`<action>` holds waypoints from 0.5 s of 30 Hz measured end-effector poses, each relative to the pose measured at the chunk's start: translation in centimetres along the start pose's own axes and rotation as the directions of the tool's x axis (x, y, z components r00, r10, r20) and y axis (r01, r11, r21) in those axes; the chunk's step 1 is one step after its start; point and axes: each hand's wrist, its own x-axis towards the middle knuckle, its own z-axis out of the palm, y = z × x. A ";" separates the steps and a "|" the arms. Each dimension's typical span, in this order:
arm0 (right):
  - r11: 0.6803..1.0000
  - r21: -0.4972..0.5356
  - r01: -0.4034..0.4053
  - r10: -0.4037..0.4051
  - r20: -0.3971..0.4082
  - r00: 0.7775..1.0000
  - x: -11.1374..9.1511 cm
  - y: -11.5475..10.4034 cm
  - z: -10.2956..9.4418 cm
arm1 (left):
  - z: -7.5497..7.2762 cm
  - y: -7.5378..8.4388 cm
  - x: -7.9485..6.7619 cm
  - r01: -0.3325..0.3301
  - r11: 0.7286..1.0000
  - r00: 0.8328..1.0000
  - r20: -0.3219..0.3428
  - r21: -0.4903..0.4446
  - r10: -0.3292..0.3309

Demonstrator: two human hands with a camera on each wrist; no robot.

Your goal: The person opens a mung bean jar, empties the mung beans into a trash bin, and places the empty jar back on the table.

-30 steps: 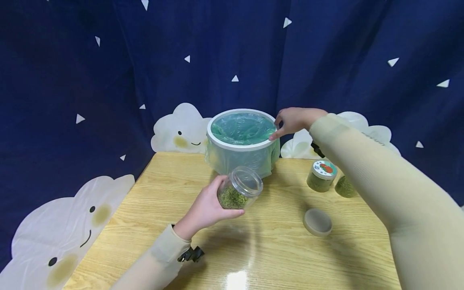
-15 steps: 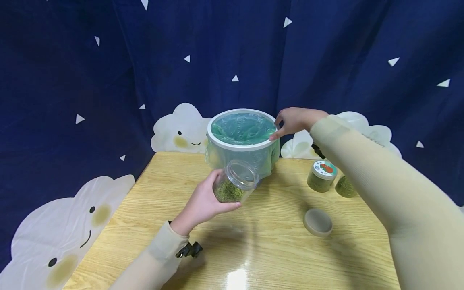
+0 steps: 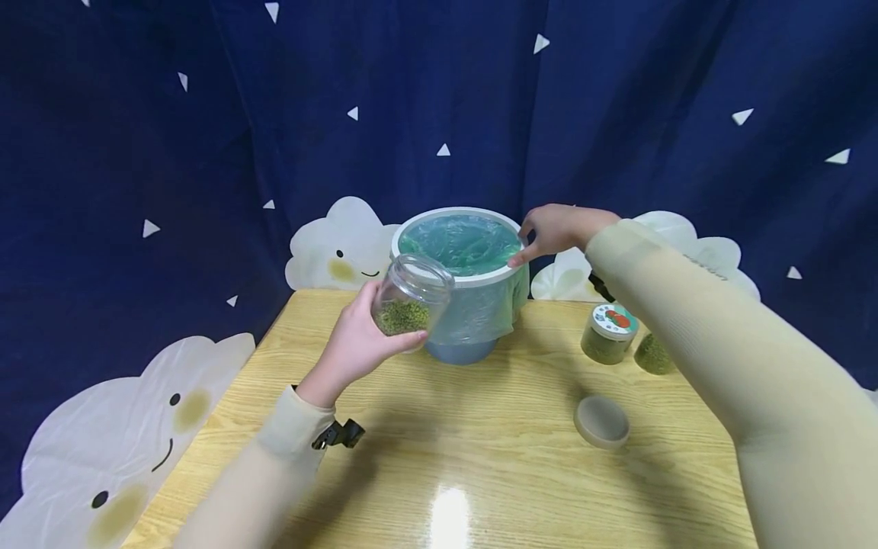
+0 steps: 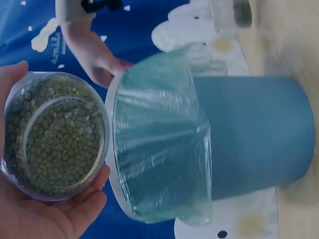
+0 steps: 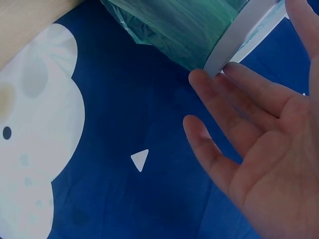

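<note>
My left hand holds a clear open jar partly filled with green mung beans, its mouth tilted toward the bin. The jar is in front of the left side of a blue trash bin, near rim height. A thin green bag lines the bin and folds down over its outside under a white rim ring. My right hand grips the rim's right side with thumb and fingertips. In the right wrist view its little finger stays off the rim.
A round grey lid lies on the wooden table. Farther back on the right stand a lidded jar of green beans and another jar, partly hidden by the right sleeve. A dark blue curtain hangs behind.
My left hand has carried the jar up, forward and to the left, from in front of the bin to beside its rim. The right hand has stayed at the rim.
</note>
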 end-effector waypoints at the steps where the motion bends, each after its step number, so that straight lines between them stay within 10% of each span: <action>1: 1.000 -0.001 -0.001 0.001 -0.002 1.000 0.0 0.0 0.0 | -0.2 -0.1 0.2 0.003 1.000 1.000 -0.005 -0.002 -0.003; 15: 1.000 -0.006 0.001 -0.001 -0.010 1.000 0.0 0.1 0.1 | -2.8 0.0 2.8 -0.032 0.999 0.999 -0.011 -0.015 0.032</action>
